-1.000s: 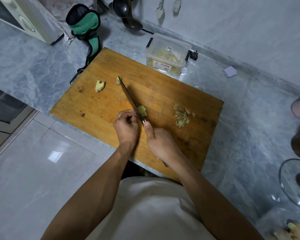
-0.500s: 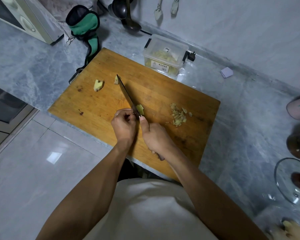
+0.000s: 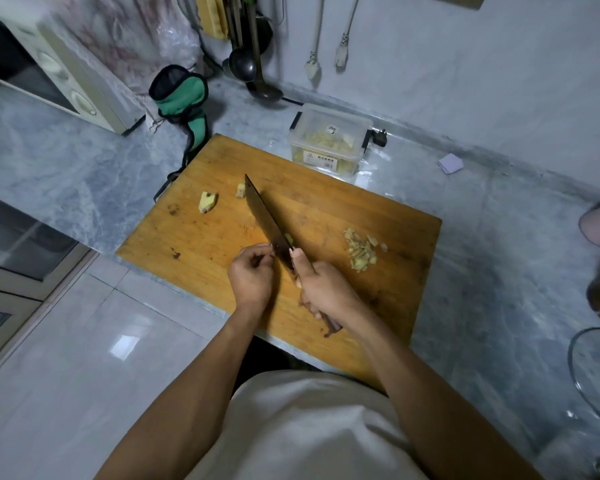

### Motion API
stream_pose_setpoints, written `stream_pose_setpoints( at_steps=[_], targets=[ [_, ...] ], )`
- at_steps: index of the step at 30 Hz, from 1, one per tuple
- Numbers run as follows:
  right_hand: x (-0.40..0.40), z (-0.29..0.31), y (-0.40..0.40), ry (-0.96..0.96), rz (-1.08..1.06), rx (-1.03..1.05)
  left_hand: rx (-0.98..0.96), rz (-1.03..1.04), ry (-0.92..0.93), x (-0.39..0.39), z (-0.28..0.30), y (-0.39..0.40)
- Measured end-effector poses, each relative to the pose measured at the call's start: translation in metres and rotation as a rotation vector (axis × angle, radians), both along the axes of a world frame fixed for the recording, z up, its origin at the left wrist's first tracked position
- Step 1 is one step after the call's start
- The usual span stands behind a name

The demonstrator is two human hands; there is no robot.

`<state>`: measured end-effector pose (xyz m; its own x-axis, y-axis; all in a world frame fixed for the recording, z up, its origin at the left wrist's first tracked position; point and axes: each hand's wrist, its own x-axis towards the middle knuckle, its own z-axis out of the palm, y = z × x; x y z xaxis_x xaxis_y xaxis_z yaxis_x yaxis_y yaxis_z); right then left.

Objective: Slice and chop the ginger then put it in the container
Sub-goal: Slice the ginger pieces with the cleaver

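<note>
Nearest, both forearms reach out from a pale shirt [image 3: 302, 427] over the wooden cutting board [image 3: 388, 299]. Right hand [image 3: 326, 292] is wrapped round the knife [image 3: 267, 220] handle, thumb laid forward along the blade's base; dark handle end pokes out behind the palm. Blade runs away and leftward, edge down toward the board. Left hand [image 3: 252, 275] sits just left of the blade, fingers curled under, fingertips tucked against the blade's flat; it seems to pin a ginger piece [image 3: 288, 239], of which only a sliver shows on the blade's right side. Whether the fingers actually pinch it cannot be told.

Right of the hands, a small heap of chopped ginger [image 3: 361, 251] lies on the board. Farther, near the knife tip, two uncut ginger chunks [image 3: 207, 201] rest apart from each other.

Beyond the board's far edge stands the clear plastic container [image 3: 329, 140], lid off, yellowish ginger inside. White label on its front wall carries print too small to read.

Farthest: green oven mitt [image 3: 184, 98], ladles [image 3: 246, 64] hanging on the wall.
</note>
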<state>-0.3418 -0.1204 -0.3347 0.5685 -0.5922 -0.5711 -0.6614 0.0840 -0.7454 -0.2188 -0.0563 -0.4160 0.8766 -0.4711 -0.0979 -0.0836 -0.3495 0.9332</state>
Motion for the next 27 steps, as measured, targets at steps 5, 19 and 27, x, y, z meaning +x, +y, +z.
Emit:
stream_pose_setpoints(
  at_steps=[5,19,27],
  targets=[
    [-0.018,0.009,-0.010,-0.096,-0.017,0.079,-0.014,0.078,0.254,0.012,0.011,0.001],
    [-0.043,0.016,-0.021,0.195,0.490,-0.829,-0.068,0.236,-0.234,0.031,0.067,0.043],
    [-0.046,0.011,-0.007,0.185,0.702,-1.016,0.303,-0.691,-0.491,0.039,0.063,0.015]
  ],
)
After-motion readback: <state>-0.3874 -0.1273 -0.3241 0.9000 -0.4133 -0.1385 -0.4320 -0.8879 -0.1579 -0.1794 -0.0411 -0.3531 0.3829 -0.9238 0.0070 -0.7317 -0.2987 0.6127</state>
